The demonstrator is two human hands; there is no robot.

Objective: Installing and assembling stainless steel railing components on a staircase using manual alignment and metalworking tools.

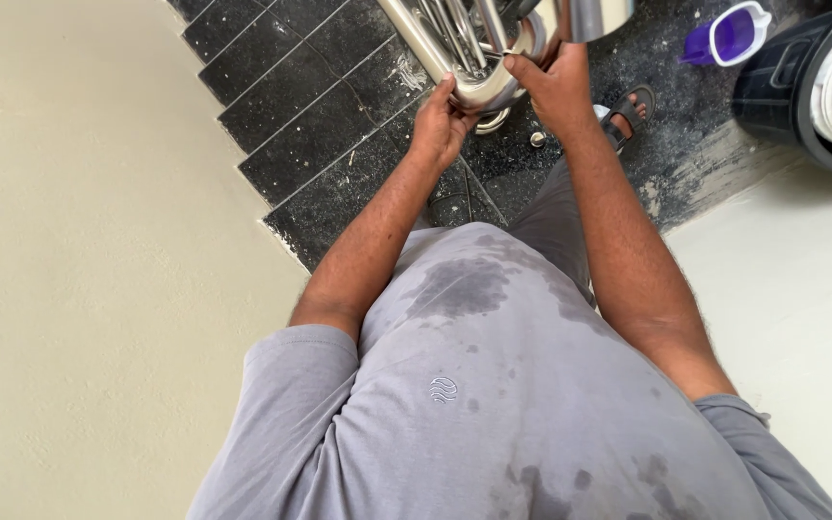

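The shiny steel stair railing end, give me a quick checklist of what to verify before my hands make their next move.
1. Left hand on the curved end of the shiny steel stair railing: ok, cupping it from below.
2. Right hand on the railing: ok, fingers on top.
3. Footing: cannot tell; only one black sandal shows on the speckled black floor.
4. Small round metal piece lying loose on the floor: not ok.
5. Purple plastic jug clear of hands: ok.

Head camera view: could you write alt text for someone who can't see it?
Seen from above, a person's left hand and right hand grip a shiny steel stair railing at the foot of black stairs. A purple jug sits beside a dark bin.
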